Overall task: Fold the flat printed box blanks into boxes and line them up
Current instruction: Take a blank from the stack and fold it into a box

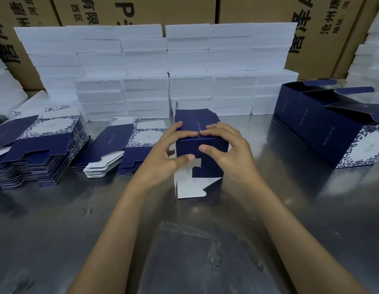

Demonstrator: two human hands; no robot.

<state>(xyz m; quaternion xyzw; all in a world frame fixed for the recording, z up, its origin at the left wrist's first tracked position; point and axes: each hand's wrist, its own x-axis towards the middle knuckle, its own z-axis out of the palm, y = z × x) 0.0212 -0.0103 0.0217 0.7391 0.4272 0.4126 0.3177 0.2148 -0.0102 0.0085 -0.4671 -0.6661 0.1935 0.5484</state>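
2 stacks of flat box blanks, a taller one and a lower one, are seen at the left of the steel worktop. A wall of white foam blocks is stacked behind, with brown cartons behind it. A row of folded boxes is lined up at the right, flaps open upward. At the middle of the worktop, a half-folded dark blue box is stood on end, its long axis upright, with a white flap lying toward the viewer. The box is gripped from both sides: the left hand and right hand are curled over its top edge, thumbs pressed on the near face.
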